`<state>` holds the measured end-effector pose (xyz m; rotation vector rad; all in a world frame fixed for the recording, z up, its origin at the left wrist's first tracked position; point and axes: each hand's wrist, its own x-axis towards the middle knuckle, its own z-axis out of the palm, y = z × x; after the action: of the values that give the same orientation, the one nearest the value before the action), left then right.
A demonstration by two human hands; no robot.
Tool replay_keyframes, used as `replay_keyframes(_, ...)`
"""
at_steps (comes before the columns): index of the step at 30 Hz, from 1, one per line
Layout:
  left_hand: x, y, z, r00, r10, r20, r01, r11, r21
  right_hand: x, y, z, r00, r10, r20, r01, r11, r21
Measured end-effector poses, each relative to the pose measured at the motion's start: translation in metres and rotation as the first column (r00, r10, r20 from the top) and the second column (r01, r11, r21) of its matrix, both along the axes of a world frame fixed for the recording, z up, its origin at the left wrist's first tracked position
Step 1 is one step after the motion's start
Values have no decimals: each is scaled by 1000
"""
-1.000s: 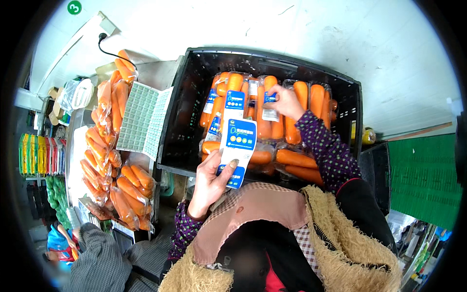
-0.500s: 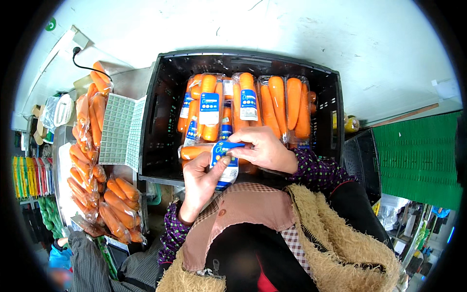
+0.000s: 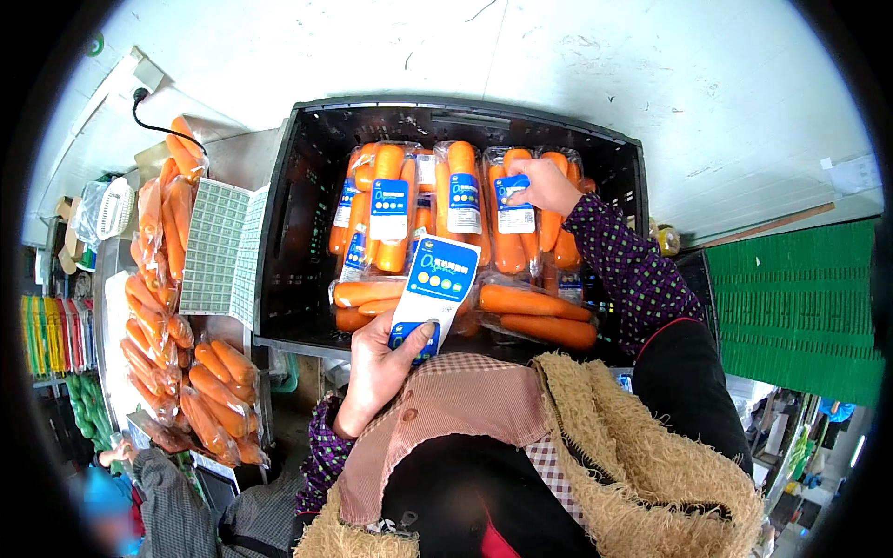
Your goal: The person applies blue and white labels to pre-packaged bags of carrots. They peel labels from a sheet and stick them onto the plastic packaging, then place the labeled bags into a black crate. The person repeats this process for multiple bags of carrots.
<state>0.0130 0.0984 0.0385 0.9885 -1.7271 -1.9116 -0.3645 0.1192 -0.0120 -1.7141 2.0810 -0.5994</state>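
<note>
One black crate (image 3: 298, 232) is sitting in front of the person, and it is holding packs of carrots: four are standing upright along the back and two are lying flat at the front, though the overlap is making that count a little uncertain. The right hand (image 3: 544, 186) is reaching into the crate and pressing a blue label (image 3: 513, 191) onto the rightmost upright carrot pack (image 3: 521, 228), fingers bent down over the label's top edge. The left hand (image 3: 377, 367) is held near the body, just in front of the crate's near rim, with fingers and thumb pinched closed on one sheet of blue and white labels (image 3: 433, 284) that is tilting up over the flat packs. The two hands are well apart, the sheet lying lower and left of the pack being labelled. To the left of the crate, a row of bagged carrots (image 3: 163, 298) is lying along a shelf, beside one green-printed sheet (image 3: 219, 246).
</note>
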Motion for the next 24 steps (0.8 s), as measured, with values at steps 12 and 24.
replay_keyframes(12, 6, -11, 7, 996, 60, 71, -54, 995, -81, 76, 2, 47, 770, -146, 621, 47, 984, 173)
replay_keyframes(24, -18, -1, 20, 997, -68, 43, 75, 979, -188, 152, 57, 101, 868, 149, 473, -7, 957, -289)
